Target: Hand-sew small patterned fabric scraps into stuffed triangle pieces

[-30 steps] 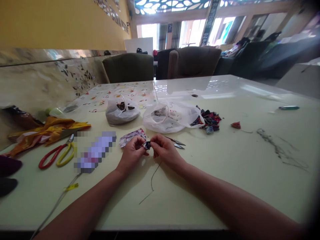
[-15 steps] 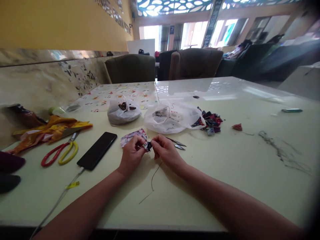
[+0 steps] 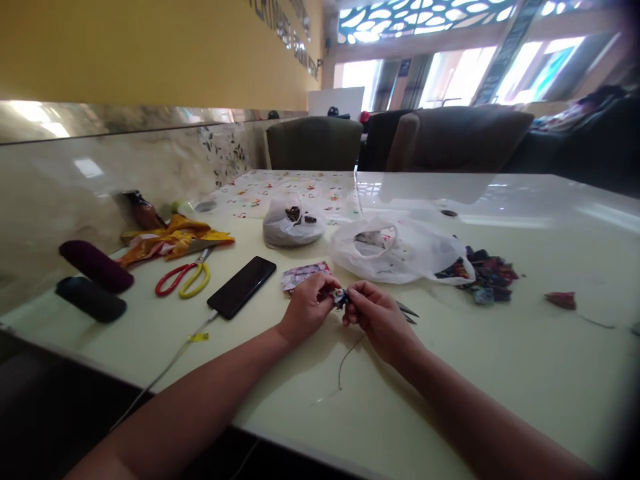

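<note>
left hand (image 3: 311,307) and right hand (image 3: 379,317) both in a near-closed pinch on a small patterned cloth piece (image 3: 341,297), held between them over the desk (image 3: 525,360). thin thread (image 3: 340,371) trails below right hand; metal blades (image 3: 410,311) poke out beside it. printed fabric (image 3: 303,274) just past left hand. phone (image 3: 243,287) to the left, red-and-yellow scissors (image 3: 193,267) near it.

Phone (image 3: 242,287): black, lying face up on the counter (image 3: 540,360)
Cable (image 3: 170,365): pale, plugged into the phone, running over the counter's near edge
Tag (image 3: 199,337): yellow, on the cable
Chairs (image 3: 314,145): high-backed, dark green and brown, beyond the counter's far edge
Wall (image 3: 165,53): yellow above, marbled below, with dark lettering (image 3: 283,30)
Windows (image 3: 460,77): bright, beneath a pierced screen (image 3: 425,20)
</note>
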{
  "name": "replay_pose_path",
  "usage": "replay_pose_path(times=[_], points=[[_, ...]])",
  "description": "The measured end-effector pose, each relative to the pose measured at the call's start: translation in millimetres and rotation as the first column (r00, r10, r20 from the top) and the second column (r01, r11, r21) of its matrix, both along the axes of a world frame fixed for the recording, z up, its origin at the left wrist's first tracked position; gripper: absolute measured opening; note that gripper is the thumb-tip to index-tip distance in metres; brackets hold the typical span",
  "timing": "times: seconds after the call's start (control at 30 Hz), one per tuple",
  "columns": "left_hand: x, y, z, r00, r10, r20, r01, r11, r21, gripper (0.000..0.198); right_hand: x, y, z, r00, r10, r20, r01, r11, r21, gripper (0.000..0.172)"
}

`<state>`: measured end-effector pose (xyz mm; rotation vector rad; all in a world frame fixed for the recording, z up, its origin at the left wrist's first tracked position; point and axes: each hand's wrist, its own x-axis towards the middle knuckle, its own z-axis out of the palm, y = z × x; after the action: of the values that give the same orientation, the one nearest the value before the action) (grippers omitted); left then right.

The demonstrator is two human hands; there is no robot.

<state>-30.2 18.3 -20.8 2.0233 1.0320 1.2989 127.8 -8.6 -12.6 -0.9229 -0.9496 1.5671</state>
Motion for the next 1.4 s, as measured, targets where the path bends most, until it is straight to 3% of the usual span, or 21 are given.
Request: replay_pose_path(times=[0.2, 0.3, 0.37, 0.43, 0.5, 0.6, 0.7, 0.8, 0.9, 0.97, 1.03, 1.07, 1.13, 1.2, 1.23, 1.3, 1.4], points=[[0.1, -3.3, 3.6, 1.000, 0.002, -0.015, -0.003, 1.000, -0.031, 0.018, -0.1, 3.9, -6.6, 0.998, -0.043, 0.040, 0.043, 0.999, 0.009, 0.035], [-5.1, -5.1, 21.3, 0.989, 0.150, -0.008, -0.150, 0.989, 0.002, 0.015, 1.2, 7.3, -10.8, 0.997, -0.077, 0.014, 0.077, 0.997, -0.017, 0.038], [-15.9, -7.3, 40.4, 0.944, 0.302, -0.129, -0.303, 0.953, 0.012, 0.016, 2.8, 9.6, -12.4, 0.995, -0.096, -0.009, 0.096, 0.995, -0.036, 0.038], [-34.0, -11.2, 58.1, 0.873, 0.356, -0.333, -0.370, 0.929, 0.021, 0.019, 4.4, 11.2, -12.8, 0.995, -0.104, -0.014, 0.103, 0.994, -0.037, 0.038], [-57.9, -16.7, 66.7, 0.770, 0.458, -0.444, -0.463, 0.880, 0.106, 0.022, 5.6, 12.3, -12.9, 0.994, -0.106, -0.004, 0.106, 0.994, -0.024, 0.037], [-95.1, -25.9, 57.7, 0.625, 0.511, -0.590, -0.485, 0.847, 0.219, 0.025, 5.6, 13.1, -13.8, 0.994, -0.108, 0.012, 0.108, 0.994, -0.004, 0.036], [-122.4, -31.6, 36.3, 0.555, 0.485, -0.676, -0.484, 0.849, 0.211, 0.027, 4.5, 13.6, -15.8, 0.994, -0.109, 0.021, 0.109, 0.994, 0.013, 0.034], [-135.3, -32.5, 21.3, 0.500, 0.501, -0.706, -0.504, 0.831, 0.233, 0.029, 4.5, 14.6, -17.4, 0.992, -0.117, 0.046, 0.115, 0.992, 0.042, 0.032], [-136.4, -31.5, 18.6, 0.458, 0.495, -0.738, -0.522, 0.822, 0.228, 0.030, 6.5, 16.0, -17.1, 0.989, -0.119, 0.082, 0.113, 0.991, 0.075, 0.032], [-130.2, -31.4, 22.3, 0.468, 0.504, -0.726, -0.527, 0.819, 0.230, 0.029, 7.9, 16.3, -15.7, 0.991, -0.106, 0.087, 0.097, 0.991, 0.094, 0.032], [-116.5, -31.3, 27.8, 0.529, 0.526, -0.666, -0.522, 0.820, 0.234, 0.025, 8.7, 15.3, -13.4, 0.994, -0.082, 0.073, 0.074, 0.992, 0.105, 0.033], [-106.7, -30.9, 30.4, 0.585, 0.517, -0.625, -0.503, 0.836, 0.221, 0.023, 8.8, 14.4, -12.0, 0.996, -0.063, 0.060, 0.057, 0.993, 0.107, 0.033], [-82.7, -28.3, 33.7, 0.765, 0.404, -0.502, -0.414, 0.905, 0.096, 0.021, 8.4, 12.1, -9.0, 0.999, -0.024, 0.030, 0.021, 0.994, 0.108, 0.034], [-55.9, -23.0, 33.3, 0.941, 0.195, -0.276, -0.244, 0.957, -0.156, 0.027, 7.7, 10.0, -6.1, 1.000, 0.007, -0.005, -0.006, 0.993, 0.117, 0.034], [-42.9, -19.8, 31.8, 0.986, 0.101, -0.135, -0.134, 0.955, -0.265, 0.032, 7.4, 9.4, -4.8, 1.000, 0.015, -0.022, -0.012, 0.992, 0.124, 0.035], [-20.3, -13.5, 27.5, 0.998, -0.042, 0.047, 0.057, 0.929, -0.365, 0.043, 7.1, 9.3, -3.1, 0.998, 0.015, -0.053, -0.008, 0.990, 0.141, 0.035], [1.7, -8.5, 21.0, 0.983, -0.130, 0.127, 0.168, 0.915, -0.368, 0.048, 7.8, 11.8, -2.7, 0.996, -0.002, -0.088, 0.016, 0.988, 0.153, 0.037]])
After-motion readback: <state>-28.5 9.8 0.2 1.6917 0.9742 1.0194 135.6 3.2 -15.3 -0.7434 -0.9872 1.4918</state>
